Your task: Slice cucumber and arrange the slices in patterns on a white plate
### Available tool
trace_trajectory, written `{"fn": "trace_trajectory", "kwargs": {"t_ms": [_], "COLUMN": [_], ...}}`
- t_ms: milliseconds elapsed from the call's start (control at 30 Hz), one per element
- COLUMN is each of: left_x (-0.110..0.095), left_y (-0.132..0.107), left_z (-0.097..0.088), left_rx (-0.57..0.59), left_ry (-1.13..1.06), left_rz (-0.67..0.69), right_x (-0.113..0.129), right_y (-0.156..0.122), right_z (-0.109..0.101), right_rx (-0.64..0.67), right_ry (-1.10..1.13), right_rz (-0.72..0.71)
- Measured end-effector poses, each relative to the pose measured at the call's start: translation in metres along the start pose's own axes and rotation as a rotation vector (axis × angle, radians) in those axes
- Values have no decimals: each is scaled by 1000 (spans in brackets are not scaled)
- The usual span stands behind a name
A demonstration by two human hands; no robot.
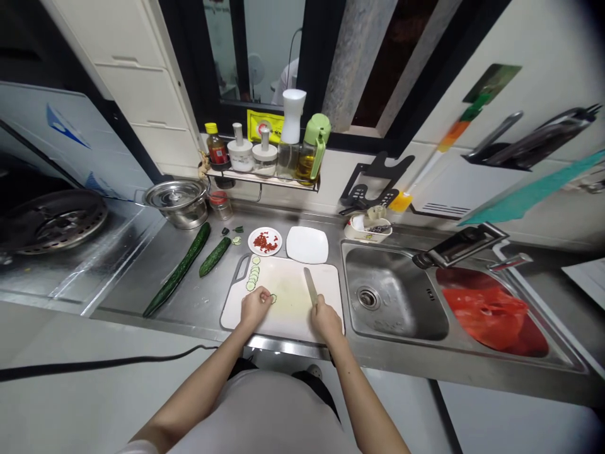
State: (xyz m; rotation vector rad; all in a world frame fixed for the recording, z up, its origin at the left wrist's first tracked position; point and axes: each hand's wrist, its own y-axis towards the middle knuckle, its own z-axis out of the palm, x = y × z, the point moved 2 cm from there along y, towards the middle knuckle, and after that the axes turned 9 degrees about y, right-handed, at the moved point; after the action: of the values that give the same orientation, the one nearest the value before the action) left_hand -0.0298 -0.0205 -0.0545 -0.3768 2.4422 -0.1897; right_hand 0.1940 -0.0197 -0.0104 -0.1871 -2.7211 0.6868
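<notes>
Cucumber slices [253,275] are laid in a row, most of them overlapping, at the left part of a pale cutting board [293,325], which is set on the steel tabletop [203,309] just beside the sink [406,302]. Another single slice [273,299] is pinched at the fingertips of the left hand [256,306], which is held low over the board, near the row. A knife [310,284] is gripped by its handle in the right hand [326,319], the fingers closed round it and the blade pointed away from the body; whether the blade is rested on the board cannot be told. Beyond the board's far edge, a round plate [252,238] is partly covered with chopped red pieces [265,241], and beside it a white dish [307,244] is placed. To the left of the board, a long cucumber [182,271] and a shorter cucumber [215,256] are laid aslant, apart from each other. Small green scraps [237,241] are scattered near the shorter one's far end. Behind these, a lidded steel pot [184,214] is stood near a red-lidded jar [220,207].
</notes>
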Motion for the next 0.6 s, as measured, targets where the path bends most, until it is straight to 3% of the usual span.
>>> {"fn": "trace_trajectory", "kwargs": {"t_ms": [267,600], "left_x": [41,39], "left_y": [10,15], "left_z": [-22,-30], "left_rx": [-156,-201], "left_ry": [-63,101], "left_rz": [-213,-230], "right_x": [1,1], "right_y": [1,0], "right_z": [3,2], "right_rx": [-5,0], "right_ry": [4,23], "right_rz": [-5,-5]}}
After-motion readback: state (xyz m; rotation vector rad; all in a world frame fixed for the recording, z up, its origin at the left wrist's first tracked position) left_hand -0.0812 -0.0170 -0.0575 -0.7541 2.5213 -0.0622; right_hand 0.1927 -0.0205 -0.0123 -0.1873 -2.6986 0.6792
